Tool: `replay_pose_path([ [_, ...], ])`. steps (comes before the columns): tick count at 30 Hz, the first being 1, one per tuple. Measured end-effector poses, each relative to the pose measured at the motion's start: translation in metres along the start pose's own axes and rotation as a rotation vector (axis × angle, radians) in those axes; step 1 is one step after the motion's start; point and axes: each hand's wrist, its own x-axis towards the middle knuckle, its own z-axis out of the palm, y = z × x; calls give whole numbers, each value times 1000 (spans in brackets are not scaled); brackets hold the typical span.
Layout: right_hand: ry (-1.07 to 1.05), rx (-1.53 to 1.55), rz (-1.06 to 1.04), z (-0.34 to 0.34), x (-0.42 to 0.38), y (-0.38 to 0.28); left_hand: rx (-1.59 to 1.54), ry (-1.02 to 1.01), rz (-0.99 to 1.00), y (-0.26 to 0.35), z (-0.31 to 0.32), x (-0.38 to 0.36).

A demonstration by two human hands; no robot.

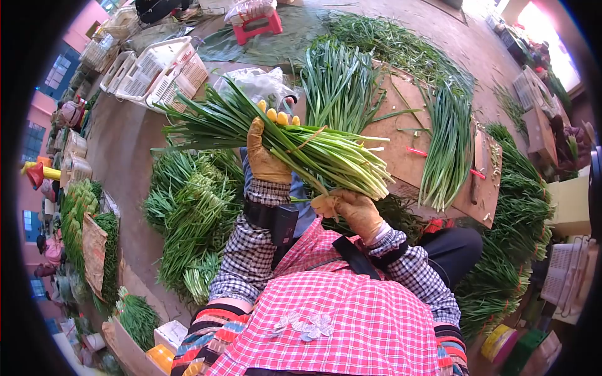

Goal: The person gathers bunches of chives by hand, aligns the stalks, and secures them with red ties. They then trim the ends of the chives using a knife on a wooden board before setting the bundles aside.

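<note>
A banded bundle of garlic chives lies across my left hand, leaves to the left and pale stalk ends to the right. The gloved fingers of that hand wrap around it from below, their yellow tips showing on the far side. A thin band circles the stalks. Just under the pale ends is my right hand, also gloved, its fingers closed. Thin stray stalks run into its fingertips. The palm side of this hand is hidden.
A wooden board ahead carries loose chives, red ties and a knife-like tool. Chive piles flank me at left and right. A white crate and red stool stand farther off.
</note>
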Motion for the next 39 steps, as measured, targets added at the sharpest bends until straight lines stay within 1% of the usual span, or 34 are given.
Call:
replay_pose_path([
  [4,100,43,25,-6,-6,5,36,-3,-1,-2,-5,-2],
  [5,211,-184,-35,-12,-8,14,28,-26,-9,-4,-3,-3],
  [8,398,-750,-217,-24,-14,24,15,-38,-17,-4,-2,-1],
  [9,381,-564,-49,-40,-15,40,23,-135,-9,3,-8,7],
  [10,376,-477,42,-34,-26,21,18,-118,-10,7,-8,10],
  [12,202,-141,176,-47,-31,28,13,-77,7,16,-4,11],
  [15,81,-131,-34,-30,-33,15,65,-42,37,13,4,4],
  [18,5,-124,12,-44,-29,5,37,-71,13,10,0,4],
  [19,-19,-72,9,-37,-39,-17,23,-93,-3,12,-5,5],
  [20,-52,-69,9,-55,-41,-6,12,-113,-17,15,-8,6],
  [22,6,141,-120,-44,-50,-23,21,-131,-8,18,-10,1],
  [23,102,174,-129,-39,-50,-26,25,-136,-15,17,-13,-1],
  [26,307,-104,-152,-52,-43,-5,12,-195,-67,10,-15,-5],
  [27,309,8,-150,-45,-40,-6,6,-219,-83,8,-16,-7],
  [30,334,-39,-182,-48,-38,1,-13,-290,-122,7,-20,-8],
  [31,326,49,-142,-48,-40,0,-16,-305,-130,7,-19,-9],
  [34,345,-218,-93,-42,-40,-4,-35,-345,-186,4,-19,-12],
  [35,320,-360,-71,-51,-38,1,-39,-360,-206,4,-18,-12],
  [36,347,-479,-102,-50,-41,-7,-29,-345,-207,5,-17,-11],
  [38,287,-467,-45,-56,-52,-20,-15,-310,-201,5,-16,-13],
  [39,243,-715,107,-69,-56,-25,-11,-295,-201,6,-15,-14],
])
